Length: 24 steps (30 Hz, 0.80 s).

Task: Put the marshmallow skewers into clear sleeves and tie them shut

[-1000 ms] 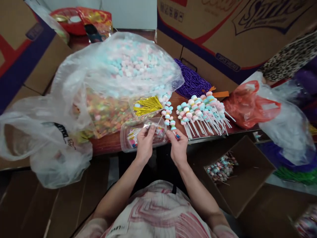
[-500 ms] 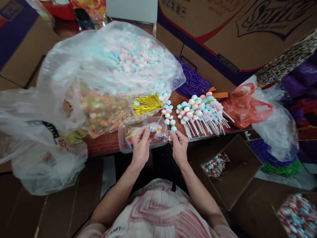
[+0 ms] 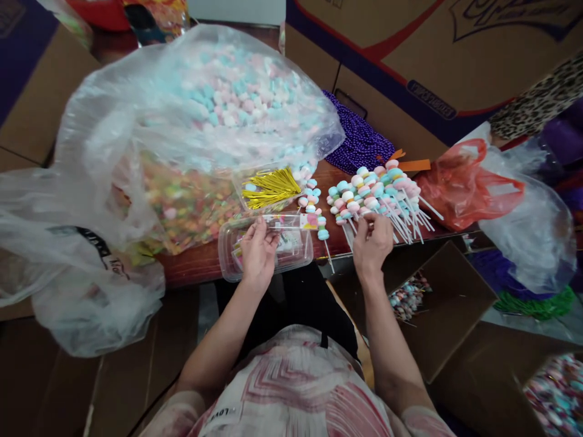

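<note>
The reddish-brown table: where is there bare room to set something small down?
A bare strip of table shows at the front edge, between the translucent plastic bag and the clear plastic tub. A smaller patch lies left of the piled candy sticks, in front of the purple beads. It's crowded behind the tub, where a bag of pastel candies bulges.

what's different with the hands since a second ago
The right hand moved right, away from the left hand, to the candy sticks; its grip is unclear. The left hand holds a clear wrapper. The plastic box and gold ties stayed put.
</note>
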### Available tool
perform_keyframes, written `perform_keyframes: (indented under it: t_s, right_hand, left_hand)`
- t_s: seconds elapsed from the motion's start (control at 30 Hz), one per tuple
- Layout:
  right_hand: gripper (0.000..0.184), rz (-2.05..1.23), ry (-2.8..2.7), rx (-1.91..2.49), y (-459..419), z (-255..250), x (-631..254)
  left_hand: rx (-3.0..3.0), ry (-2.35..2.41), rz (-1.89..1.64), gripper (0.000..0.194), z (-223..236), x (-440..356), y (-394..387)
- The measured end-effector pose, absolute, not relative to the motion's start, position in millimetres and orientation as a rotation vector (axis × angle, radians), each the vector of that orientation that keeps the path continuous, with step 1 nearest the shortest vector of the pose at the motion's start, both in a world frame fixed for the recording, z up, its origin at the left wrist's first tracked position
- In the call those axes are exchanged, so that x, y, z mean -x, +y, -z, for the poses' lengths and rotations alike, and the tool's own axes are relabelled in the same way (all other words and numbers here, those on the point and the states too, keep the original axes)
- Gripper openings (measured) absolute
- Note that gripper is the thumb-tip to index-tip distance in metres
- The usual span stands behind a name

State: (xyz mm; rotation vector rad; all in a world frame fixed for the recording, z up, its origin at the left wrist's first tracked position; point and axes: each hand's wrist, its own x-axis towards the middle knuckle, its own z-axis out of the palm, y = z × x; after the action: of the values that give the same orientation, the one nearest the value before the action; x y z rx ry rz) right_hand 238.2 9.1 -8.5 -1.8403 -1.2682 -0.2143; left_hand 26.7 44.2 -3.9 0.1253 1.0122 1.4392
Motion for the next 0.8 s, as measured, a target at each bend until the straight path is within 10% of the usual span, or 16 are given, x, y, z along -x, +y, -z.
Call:
perform_keyframes:
  t_s: [0.8]
  right_hand:
    - [0.013,-0.164,-1.486,1.54,-49.2,-2.6,-248.0]
  left_hand:
    - [-0.089,1.038,-1.281,0.025,0.1,-16.7,59.3]
